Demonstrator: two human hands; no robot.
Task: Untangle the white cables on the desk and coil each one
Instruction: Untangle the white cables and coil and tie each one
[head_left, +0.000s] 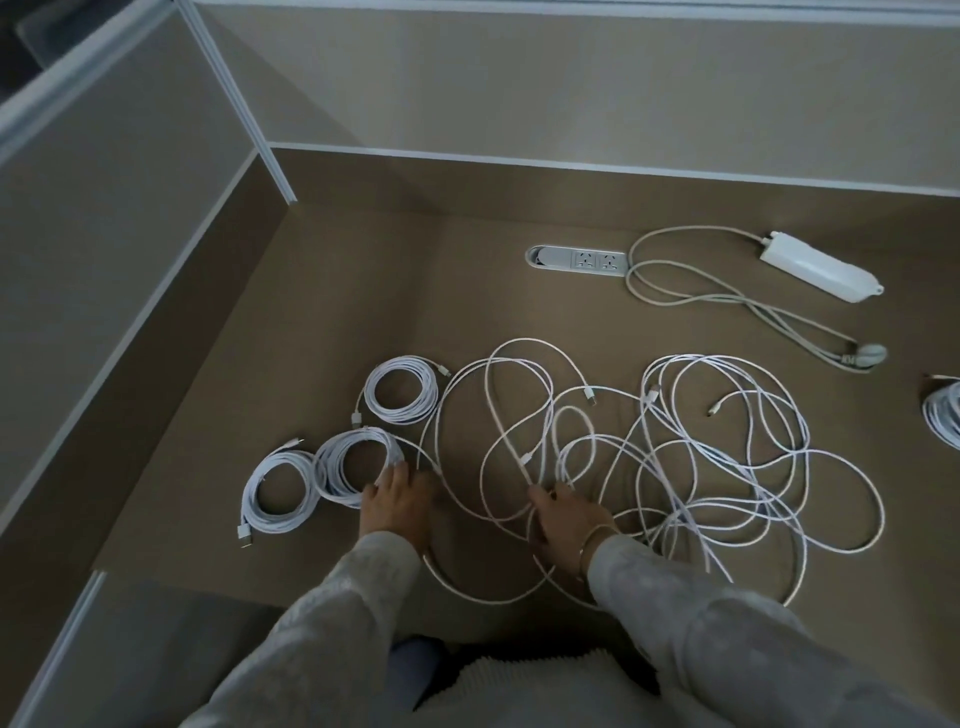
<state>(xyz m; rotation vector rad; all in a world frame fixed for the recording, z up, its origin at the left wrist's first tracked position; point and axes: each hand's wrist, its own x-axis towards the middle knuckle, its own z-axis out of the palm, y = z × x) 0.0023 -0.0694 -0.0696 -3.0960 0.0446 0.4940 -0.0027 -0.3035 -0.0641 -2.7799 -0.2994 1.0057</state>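
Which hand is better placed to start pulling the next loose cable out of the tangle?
The right hand. It already rests in the tangle of loose cables, fingers on a strand. The left hand is off to the side, touching the middle coil.

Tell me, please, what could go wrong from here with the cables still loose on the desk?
Pulling with the right hand could tighten the crossings in the loose tangle into knots. The left hand rests on the middle coil, whose tail runs into the tangle, so a tug may unwind it. Loops near the desk edge might slide off.
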